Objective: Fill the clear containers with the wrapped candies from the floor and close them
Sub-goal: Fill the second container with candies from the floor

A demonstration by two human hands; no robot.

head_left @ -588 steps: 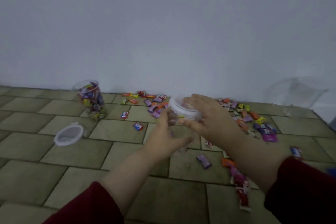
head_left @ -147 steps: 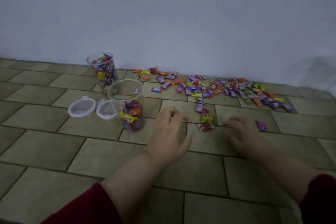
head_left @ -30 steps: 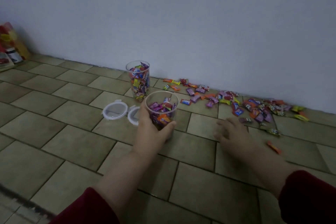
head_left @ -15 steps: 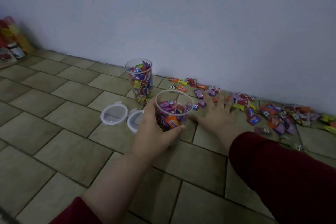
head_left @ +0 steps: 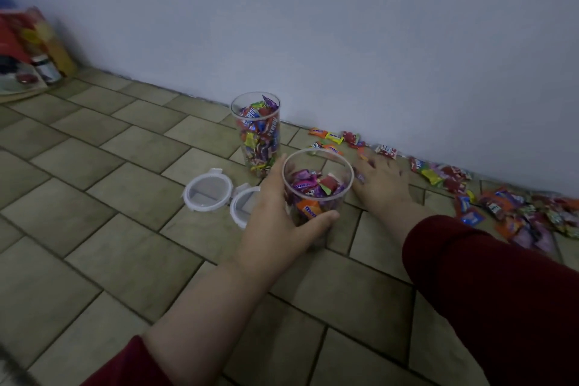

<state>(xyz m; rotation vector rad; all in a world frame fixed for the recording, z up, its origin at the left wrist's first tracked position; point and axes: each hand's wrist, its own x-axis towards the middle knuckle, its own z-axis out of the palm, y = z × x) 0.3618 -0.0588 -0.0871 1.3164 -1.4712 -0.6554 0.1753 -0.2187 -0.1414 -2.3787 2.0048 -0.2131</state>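
Gripped around its lower wall by the left hand (head_left: 282, 222), the near container (head_left: 316, 188) stands on the tiled floor (head_left: 103, 197), part filled and presumably steadied for loading. Beside it, the right hand (head_left: 380, 185) lies flat with fingers spread over loose candies (head_left: 501, 204) along the wall, holding nothing visible, apparently raking them in. Behind stands the full container (head_left: 258, 131), unlidded; both lids (head_left: 206, 189) lie alongside, within reach for closing.

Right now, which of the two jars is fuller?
The jar by the wall, filled to its rim; the jar in the left hand is about half full.
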